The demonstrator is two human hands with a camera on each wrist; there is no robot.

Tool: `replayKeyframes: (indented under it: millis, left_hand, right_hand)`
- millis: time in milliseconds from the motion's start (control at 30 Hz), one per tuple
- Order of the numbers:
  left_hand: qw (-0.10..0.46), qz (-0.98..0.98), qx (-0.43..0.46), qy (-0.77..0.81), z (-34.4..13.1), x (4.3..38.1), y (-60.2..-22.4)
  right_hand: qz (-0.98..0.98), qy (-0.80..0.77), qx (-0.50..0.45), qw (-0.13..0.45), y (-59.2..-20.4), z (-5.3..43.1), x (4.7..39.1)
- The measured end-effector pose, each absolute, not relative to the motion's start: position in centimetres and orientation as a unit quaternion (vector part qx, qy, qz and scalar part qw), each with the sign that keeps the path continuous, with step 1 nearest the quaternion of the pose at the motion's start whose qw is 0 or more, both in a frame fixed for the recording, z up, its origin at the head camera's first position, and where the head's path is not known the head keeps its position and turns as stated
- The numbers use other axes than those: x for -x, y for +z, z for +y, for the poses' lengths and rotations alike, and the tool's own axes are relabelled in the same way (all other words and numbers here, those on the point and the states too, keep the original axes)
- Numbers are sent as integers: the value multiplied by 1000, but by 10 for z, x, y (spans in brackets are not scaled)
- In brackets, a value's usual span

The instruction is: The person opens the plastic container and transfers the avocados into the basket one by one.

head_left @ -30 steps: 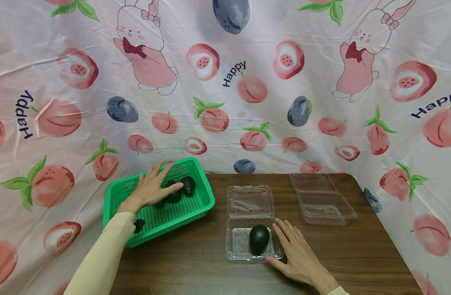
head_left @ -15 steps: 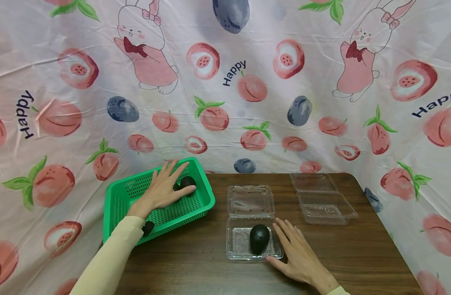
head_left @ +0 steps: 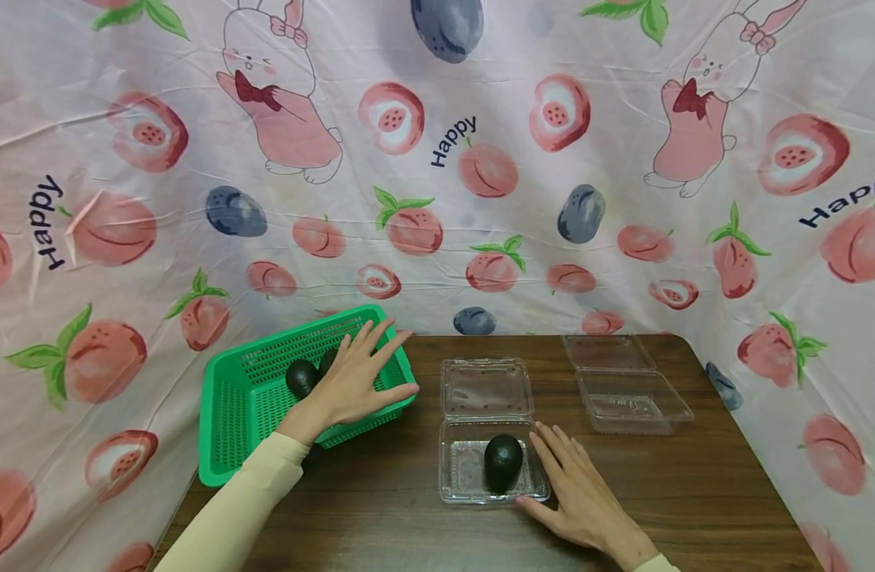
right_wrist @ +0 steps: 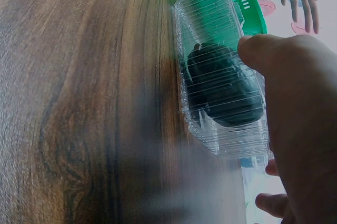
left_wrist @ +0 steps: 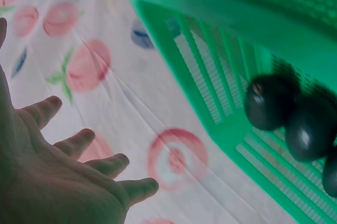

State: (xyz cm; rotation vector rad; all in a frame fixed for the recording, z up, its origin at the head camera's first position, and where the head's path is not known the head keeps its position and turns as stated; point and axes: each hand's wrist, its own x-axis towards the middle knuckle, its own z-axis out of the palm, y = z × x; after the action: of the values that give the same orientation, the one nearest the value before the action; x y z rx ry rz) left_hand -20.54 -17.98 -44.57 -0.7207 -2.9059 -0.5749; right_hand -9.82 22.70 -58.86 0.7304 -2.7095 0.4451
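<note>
My left hand (head_left: 353, 381) is over the right end of a green plastic basket (head_left: 218, 405), its fingers spread and nothing in them. Dark avocados lie inside the basket; one avocado (head_left: 302, 378) shows left of the hand, and the left wrist view shows several, including an avocado (left_wrist: 270, 101) near the basket wall. A clear plastic clamshell box (head_left: 454, 477) sits with its lid folded back, holding a single avocado (head_left: 503, 463). My right hand (head_left: 580, 492) rests along the right side of this box, fingers fairly straight, thumb at its near corner.
A second clear clamshell box (head_left: 626, 405), lid folded back, stands to the right on the brown wooden table (head_left: 408, 532). A fruit-and-rabbit printed cloth (head_left: 437, 199) hangs behind and along both sides.
My left hand has moved right across the basket, from its middle to its right end, uncovering avocados on the left. My right hand and the boxes have stayed in place.
</note>
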Motion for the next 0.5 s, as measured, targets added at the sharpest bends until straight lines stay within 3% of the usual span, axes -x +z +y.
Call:
replayKeyframes:
  millis: [500]
  left_hand:
    - [24, -937, 300, -179, -127, 185, -453]
  right_hand:
    - [-946, 168, -248, 127, -586, 227, 96]
